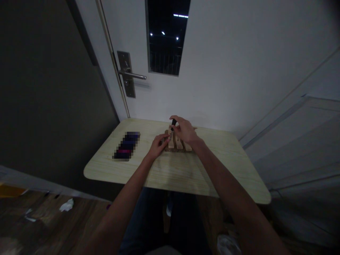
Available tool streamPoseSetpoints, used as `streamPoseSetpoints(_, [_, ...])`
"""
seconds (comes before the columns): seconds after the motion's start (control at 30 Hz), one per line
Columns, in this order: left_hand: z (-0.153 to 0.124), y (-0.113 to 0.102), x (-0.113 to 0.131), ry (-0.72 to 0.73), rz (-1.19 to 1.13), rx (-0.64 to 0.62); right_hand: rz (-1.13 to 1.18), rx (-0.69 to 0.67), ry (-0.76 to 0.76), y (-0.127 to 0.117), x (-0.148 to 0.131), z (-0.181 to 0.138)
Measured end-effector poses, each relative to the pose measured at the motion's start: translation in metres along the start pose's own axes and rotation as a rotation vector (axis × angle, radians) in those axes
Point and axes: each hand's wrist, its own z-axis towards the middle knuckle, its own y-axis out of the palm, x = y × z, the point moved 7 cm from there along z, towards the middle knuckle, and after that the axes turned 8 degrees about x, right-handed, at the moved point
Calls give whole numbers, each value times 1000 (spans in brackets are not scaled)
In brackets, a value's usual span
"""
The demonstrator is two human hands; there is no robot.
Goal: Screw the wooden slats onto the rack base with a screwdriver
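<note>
My right hand (185, 130) is closed around the black handle of a screwdriver (174, 122), which stands almost upright with its shaft pointing down. Its tip meets a light wooden strip (171, 143) on top of a darker wooden board (180, 151); a screw there is too small to make out. Beside the tip, my left hand (158, 144) grips the left edge of the wooden piece, with thumb and fingers near the shaft. More pale, curved wooden strips (179, 144) lie side by side on the board, partly hidden under my right hand.
The board rests on a pale wood-grain table (212, 156) with rounded corners. A blurred-out dark flat object (126, 146) lies at the left. Behind the table is a white door (220, 71) with a metal handle (132, 75). Crumpled white paper (67, 205) is on the floor.
</note>
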Motion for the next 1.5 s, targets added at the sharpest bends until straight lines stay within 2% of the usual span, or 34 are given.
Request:
streamPoseSetpoints(0.2, [-1,0,-2,-7,5,2,-11,-4,-7,0,-2,0])
streamPoseSetpoints(0.43, [2,2,1,93,11,-5,-15,-8,-25,1,-6,0])
streamPoseSetpoints(1.03, [1,2,3,61,27,-11,-38,14,-26,1,-2,-2])
streamPoseSetpoints(1.27, [2,2,4,76,21,-4,-63,-23,-33,2,-5,-4])
streamPoseSetpoints(1.5, [2,2,2,51,30,-17,-9,0,-82,2,-10,1])
